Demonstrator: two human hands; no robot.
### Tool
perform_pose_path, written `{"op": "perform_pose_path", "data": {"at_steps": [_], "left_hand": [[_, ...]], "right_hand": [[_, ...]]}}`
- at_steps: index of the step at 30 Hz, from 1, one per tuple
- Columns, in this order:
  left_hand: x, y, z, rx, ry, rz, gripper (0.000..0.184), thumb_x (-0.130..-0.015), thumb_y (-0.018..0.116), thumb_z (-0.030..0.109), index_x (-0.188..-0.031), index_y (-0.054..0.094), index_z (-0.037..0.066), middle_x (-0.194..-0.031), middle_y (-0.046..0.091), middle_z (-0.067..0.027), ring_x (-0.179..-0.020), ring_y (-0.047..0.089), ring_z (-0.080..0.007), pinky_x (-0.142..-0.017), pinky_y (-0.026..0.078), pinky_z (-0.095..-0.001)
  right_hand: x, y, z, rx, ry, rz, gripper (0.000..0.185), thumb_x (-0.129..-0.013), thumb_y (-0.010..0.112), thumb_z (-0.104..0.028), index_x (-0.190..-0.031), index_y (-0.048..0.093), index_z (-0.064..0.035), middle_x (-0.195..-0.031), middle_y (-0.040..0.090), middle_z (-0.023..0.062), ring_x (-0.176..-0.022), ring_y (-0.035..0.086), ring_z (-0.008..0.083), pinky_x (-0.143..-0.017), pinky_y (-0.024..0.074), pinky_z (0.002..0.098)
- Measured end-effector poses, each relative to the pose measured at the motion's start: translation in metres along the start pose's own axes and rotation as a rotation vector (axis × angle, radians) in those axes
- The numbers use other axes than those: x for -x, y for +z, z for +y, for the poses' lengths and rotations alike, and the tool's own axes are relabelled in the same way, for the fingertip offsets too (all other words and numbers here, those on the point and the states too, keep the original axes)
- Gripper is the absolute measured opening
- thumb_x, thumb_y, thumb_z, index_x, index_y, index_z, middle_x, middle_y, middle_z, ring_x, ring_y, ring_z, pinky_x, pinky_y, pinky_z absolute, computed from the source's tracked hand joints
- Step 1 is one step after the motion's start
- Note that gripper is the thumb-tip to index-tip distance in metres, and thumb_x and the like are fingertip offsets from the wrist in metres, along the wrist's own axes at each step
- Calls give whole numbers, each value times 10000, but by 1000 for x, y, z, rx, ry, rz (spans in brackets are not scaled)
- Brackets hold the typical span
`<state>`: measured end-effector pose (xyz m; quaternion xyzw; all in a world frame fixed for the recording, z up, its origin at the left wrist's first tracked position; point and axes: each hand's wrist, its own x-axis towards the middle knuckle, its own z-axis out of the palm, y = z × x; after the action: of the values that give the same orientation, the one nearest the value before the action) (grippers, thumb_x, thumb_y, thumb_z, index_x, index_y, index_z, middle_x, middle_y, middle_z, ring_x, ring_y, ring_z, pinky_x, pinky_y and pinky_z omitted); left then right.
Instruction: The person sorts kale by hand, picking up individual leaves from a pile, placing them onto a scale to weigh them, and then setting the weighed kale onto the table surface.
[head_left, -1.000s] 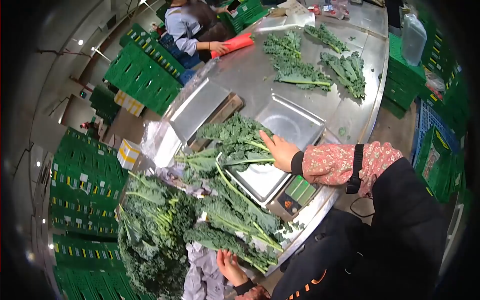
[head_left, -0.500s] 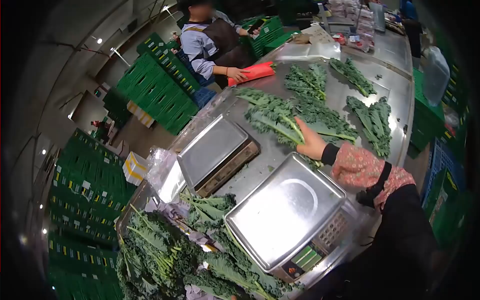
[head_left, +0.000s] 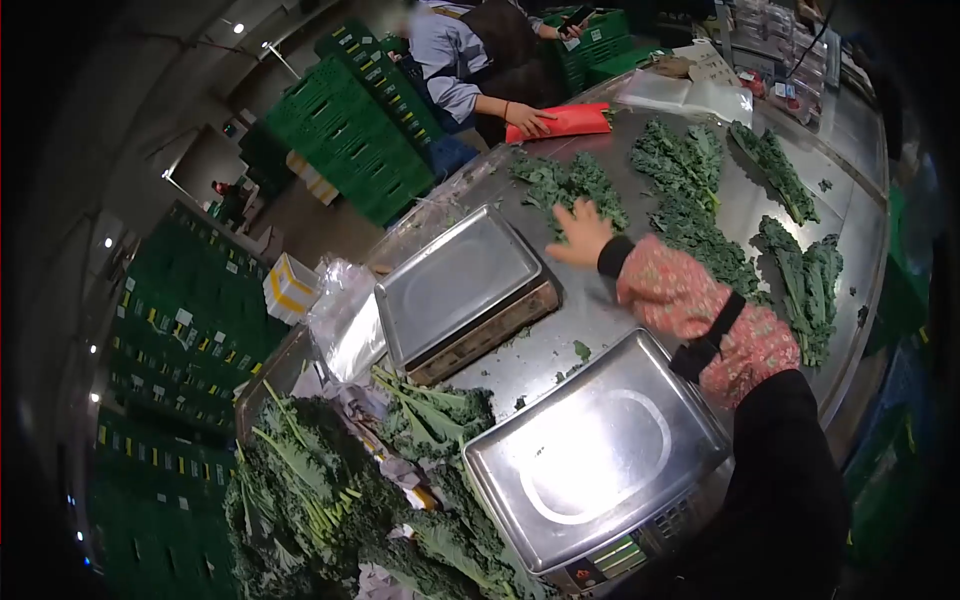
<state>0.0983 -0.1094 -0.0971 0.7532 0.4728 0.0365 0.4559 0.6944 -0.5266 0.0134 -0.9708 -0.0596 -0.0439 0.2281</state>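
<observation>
My right hand [head_left: 582, 235] is spread open over the metal table, just below a kale bunch [head_left: 570, 187], with nothing in its fingers. The near scale's steel tray [head_left: 600, 450] is bare, with its display at the lower edge. A second scale [head_left: 460, 285] stands to the left of my hand. More kale bunches [head_left: 680, 170] lie to the right, two of them near the table's right edge. A large heap of kale [head_left: 310, 490] fills the lower left. My left hand is out of view.
Across the table a co-worker's hand [head_left: 528, 120] rests on a red package [head_left: 570, 122]. Clear plastic bags [head_left: 345, 315] lie by the second scale. Green crates [head_left: 345, 140] are stacked at the left. Packed trays [head_left: 790, 60] stand at the far right.
My right hand has carried kale off the near scale to the far part of the table and let go of it. The view has shifted, and my left hand has left it.
</observation>
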Motion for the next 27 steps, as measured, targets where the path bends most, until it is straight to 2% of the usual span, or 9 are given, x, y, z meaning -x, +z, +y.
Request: {"op": "perform_pose_path", "data": {"at_steps": [3, 6, 7, 10, 13, 16, 18, 22, 27], "left_hand": [[18, 25, 63, 130, -127, -74, 656, -873, 566, 325, -1386, 284, 29, -1344, 414, -165, -1229, 384, -223, -1014, 292, -339], [60, 9, 74, 276, -307, -117, 639, -869, 570, 331, -1381, 312, 49, -1317, 451, -151, -1227, 395, -177, -1009, 297, -324], [19, 3, 7, 173, 194, -150, 291, -875, 559, 184, -1110, 530, 14, -973, 577, -28, -801, 496, -100, -664, 383, -232], [47, 9, 32, 419, 74, -108, 241, -881, 563, 226, -1038, 531, 46, -885, 506, 13, -808, 432, -90, -734, 357, -244], [46, 12, 26, 597, 168, -143, 252, -891, 571, 193, -1078, 502, 38, -858, 494, 32, -785, 430, -69, -716, 359, -232], [41, 12, 29, 720, 197, -164, 285, -893, 569, 184, -1103, 492, 9, -866, 506, 29, -778, 436, -61, -731, 356, -220], [39, 8, 32, 808, 190, -200, 314, -897, 562, 184, -1127, 476, -11, -879, 519, 19, -788, 447, -61, -746, 359, -221], [32, -10, 25, 841, 164, -335, 254, -909, 543, 199, -1087, 491, 26, -939, 533, 2, -839, 480, -76, -764, 374, -228], [19, -28, 7, 838, 159, -466, 257, -909, 541, 226, -1074, 487, 36, -963, 557, -32, -858, 544, -115, -752, 435, -262]], "right_hand": [[71, -18, -26, -25, -231, -121, 634, -783, 572, -483, -1279, 461, -104, -1336, 315, 301, -1286, 190, 501, -986, 256, 587], [148, -37, -42, -119, -496, -89, 518, -822, 592, -341, -1252, 485, -73, -1293, 381, 290, -1277, 236, 486, -1026, 264, 501], [175, -46, -50, -161, -568, -103, 485, -828, 592, -287, -1249, 488, -70, -1292, 393, 264, -1265, 276, 460, -1017, 285, 475], [253, -74, -90, -376, -787, -225, 391, -844, 571, -173, -1206, 503, -39, -1221, 470, 193, -1108, 487, 345, -900, 418, 411], [331, -79, -137, -671, -679, -565, 383, -843, 567, -74, -1216, 491, -36, -1164, 500, 131, -925, 573, 209, -738, 481, 294], [394, -37, -162, -685, -696, -861, 449, -824, 596, -71, -1249, 458, -27, -1170, 494, 138, -989, 543, 235, -804, 463, 304], [430, -2, -173, -543, -851, -835, 571, -813, 631, -151, -1308, 384, -9, -1267, 424, 208, -1159, 446, 330, -966, 364, 354], [484, 68, -175, -495, -551, -783, 682, -813, 644, -157, -1368, 279, -1, -1358, 311, 248, -1274, 312, 346, -1042, 267, 378], [511, 117, -208, -196, -355, -334, 882, -770, 660, -350, -1375, 164, 58, -1342, 269, 327, -1267, 281, 434, -1031, 280, 418]]}}
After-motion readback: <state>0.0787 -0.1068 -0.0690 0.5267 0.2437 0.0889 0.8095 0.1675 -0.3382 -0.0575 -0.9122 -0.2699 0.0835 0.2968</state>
